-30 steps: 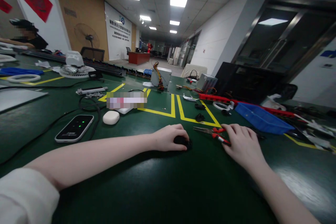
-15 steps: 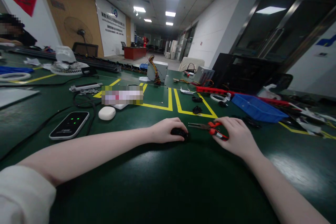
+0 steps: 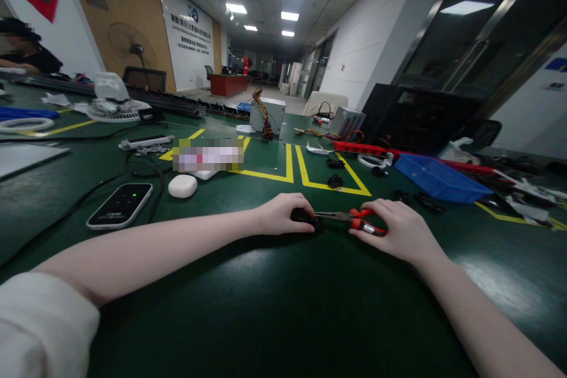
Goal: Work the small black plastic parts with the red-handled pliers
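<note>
My left hand is closed around a small black part just above the green tabletop; its exact kind is hard to make out. In my right hand are needle-nose pliers with red-and-black handles, fingers wrapped about the grips. The long metal jaws point left and their tips reach the black part beside my left fingertips. Whether the jaws grip it or only touch it, I cannot tell.
Ahead are black pieces within yellow tape lines. A blue bin stands at right, a white earbud case and a black-faced device at left. Farther back stands a power supply box. A person sits far left.
The pliers have moved left, so their tips now meet the black part in my left hand; before, a small gap lay between them. The view has shifted slightly.
</note>
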The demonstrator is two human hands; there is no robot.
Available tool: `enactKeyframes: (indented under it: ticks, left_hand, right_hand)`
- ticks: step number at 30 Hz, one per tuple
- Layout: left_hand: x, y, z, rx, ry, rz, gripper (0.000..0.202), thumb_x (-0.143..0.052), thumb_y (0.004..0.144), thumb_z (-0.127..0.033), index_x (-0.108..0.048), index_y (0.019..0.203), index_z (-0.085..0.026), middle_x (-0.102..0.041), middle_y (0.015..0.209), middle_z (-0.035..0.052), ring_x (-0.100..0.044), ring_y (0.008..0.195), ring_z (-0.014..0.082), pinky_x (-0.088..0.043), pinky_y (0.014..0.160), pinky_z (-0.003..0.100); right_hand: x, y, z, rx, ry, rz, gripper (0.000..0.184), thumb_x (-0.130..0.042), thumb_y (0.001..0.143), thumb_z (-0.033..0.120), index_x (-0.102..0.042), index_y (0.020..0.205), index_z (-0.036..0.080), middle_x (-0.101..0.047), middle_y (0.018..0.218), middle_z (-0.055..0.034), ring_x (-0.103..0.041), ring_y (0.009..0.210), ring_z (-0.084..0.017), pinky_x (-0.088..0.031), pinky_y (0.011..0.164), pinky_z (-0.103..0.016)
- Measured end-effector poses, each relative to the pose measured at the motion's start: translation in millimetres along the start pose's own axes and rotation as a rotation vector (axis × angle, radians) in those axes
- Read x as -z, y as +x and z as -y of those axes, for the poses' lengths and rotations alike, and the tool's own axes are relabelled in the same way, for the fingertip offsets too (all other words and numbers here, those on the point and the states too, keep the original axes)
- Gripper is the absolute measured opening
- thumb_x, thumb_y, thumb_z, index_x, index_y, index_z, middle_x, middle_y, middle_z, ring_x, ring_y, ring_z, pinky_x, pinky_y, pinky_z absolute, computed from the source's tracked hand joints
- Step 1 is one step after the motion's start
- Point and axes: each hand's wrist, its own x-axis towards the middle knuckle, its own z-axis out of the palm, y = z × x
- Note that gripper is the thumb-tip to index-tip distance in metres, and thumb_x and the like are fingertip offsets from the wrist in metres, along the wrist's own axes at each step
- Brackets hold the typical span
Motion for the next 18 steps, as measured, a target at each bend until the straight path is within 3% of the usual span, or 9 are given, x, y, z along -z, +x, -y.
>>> enactKeyframes:
  ticks: [5, 10, 15, 18]
  left_hand:
    - [1.9, 0, -3, -0.003, 0.004, 0.011, 0.016, -0.061, 0.090, -0.022, -0.068, 0.101, -0.013, -0.066, 0.100, 0.0071, -0.063, 0.092, 0.0167, -0.049, 0.085, 0.029]
    - [11.5, 3, -2, -0.002, 0.067, 0.075, 0.015, -0.063, 0.086, -0.016, -0.070, 0.099, -0.014, -0.066, 0.104, 0.0072, -0.064, 0.095, 0.0167, -0.049, 0.089, 0.029]
    - [27.9, 7, -10, 0.042, 0.140, 0.233, 0.016, -0.069, 0.082, -0.014, -0.073, 0.097, -0.014, -0.070, 0.097, 0.0054, -0.066, 0.088, 0.0157, -0.050, 0.082, 0.025]
    - [31.4, 8, -14, 0.078, 0.219, 0.262, 0.016, -0.068, 0.082, -0.012, -0.074, 0.097, -0.015, -0.071, 0.096, 0.0042, -0.066, 0.086, 0.0153, -0.050, 0.077, 0.024]
  right_hand:
    - [-1, -3, -3, -0.026, -0.019, -0.018, 0.047, -0.061, 0.077, 0.062, -0.063, 0.096, 0.019, -0.068, 0.092, -0.0092, -0.063, 0.077, -0.024, -0.046, 0.070, -0.036]
    - [-4, -4, -7, -0.047, -0.034, 0.008, 0.050, -0.060, 0.077, 0.063, -0.063, 0.098, 0.018, -0.069, 0.095, -0.0092, -0.063, 0.080, -0.024, -0.046, 0.073, -0.037]
    - [-13, -3, -11, -0.102, -0.007, 0.094, 0.054, -0.056, 0.079, 0.067, -0.064, 0.101, 0.018, -0.068, 0.101, -0.0097, -0.063, 0.092, -0.028, -0.044, 0.085, -0.044]
    - [-18, -3, -14, -0.156, 0.052, 0.156, 0.056, -0.053, 0.080, 0.067, -0.064, 0.107, 0.019, -0.068, 0.106, -0.0092, -0.062, 0.099, -0.029, -0.042, 0.089, -0.047]
